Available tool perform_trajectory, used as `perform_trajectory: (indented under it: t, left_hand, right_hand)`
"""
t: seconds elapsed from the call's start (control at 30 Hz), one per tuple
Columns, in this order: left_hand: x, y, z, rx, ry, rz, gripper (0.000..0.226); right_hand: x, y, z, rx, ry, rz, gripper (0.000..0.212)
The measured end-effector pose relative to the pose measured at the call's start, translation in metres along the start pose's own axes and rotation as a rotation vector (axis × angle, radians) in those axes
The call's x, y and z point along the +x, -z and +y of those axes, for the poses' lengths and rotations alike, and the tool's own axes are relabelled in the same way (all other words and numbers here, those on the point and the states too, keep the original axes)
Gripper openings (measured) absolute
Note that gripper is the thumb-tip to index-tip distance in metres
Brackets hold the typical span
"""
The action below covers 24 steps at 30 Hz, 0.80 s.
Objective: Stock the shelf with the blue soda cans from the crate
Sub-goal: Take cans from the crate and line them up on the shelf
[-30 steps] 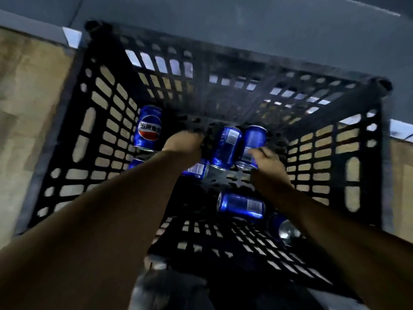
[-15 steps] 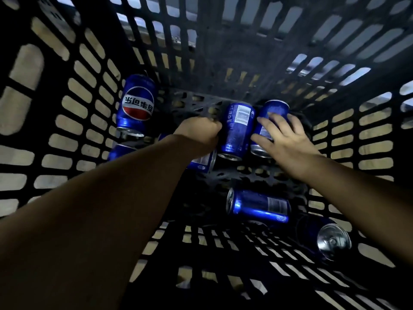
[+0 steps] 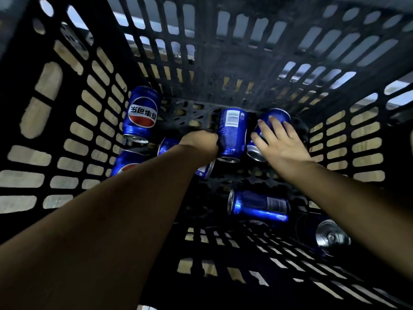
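Cans lie loose on the floor of the black crate (image 3: 67, 113), and both hands are down among them. The left hand (image 3: 199, 143) is curled against the side of the barcode can (image 3: 232, 135); its fingers are hidden behind the knuckles, so whether they have closed round it cannot be told. The right hand (image 3: 279, 142) lies spread, fingers (image 3: 266, 128) fanned over the top of the far can (image 3: 271, 133), touching it but not yet wrapped.

These two cans sit side by side near the far wall. A partly hidden can (image 3: 166, 146) peeks out under the left wrist, and another lies under that forearm. The logo can (image 3: 140, 115) leans by the left wall, a second logo can (image 3: 127, 163) just below it. Nearer, a sideways can (image 3: 259, 205) rests on the floor, and a corner can (image 3: 330, 238) shows its silver end.

The risks look plain. A flat palm on a round can may roll it away instead of gripping it. Lifting the barcode can could nudge its neighbour, since they lie so close. The deep, dim crate makes grips easy to misjudge, and a dropped can could dent.
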<state>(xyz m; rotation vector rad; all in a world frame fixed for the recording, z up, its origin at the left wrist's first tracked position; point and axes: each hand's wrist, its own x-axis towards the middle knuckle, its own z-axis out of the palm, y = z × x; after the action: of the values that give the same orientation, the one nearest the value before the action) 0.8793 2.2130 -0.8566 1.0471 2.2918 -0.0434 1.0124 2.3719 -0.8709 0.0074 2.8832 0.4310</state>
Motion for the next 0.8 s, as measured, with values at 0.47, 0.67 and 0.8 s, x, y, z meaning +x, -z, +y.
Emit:
perform_trajectory:
  t: [0.47,0.67,0.8]
  left_hand:
    - [-0.071,0.037,0.011,-0.038,0.033,-0.008,0.031]
    - [-0.148,0.084,0.032,-0.421,0.239,-0.121,0.029]
    - [-0.198,0.142,0.049,-0.579,0.323,-0.249,0.027]
  right_hand:
    - [-0.048,0.088,-0.016,0.259,-0.121,-0.387,0.068]
    - [-0.101,0.184,-0.015,0.718,-0.314,-0.374,0.058]
    - [-0.122,0.259,0.007,1.065,-0.512,-0.319,0.067]
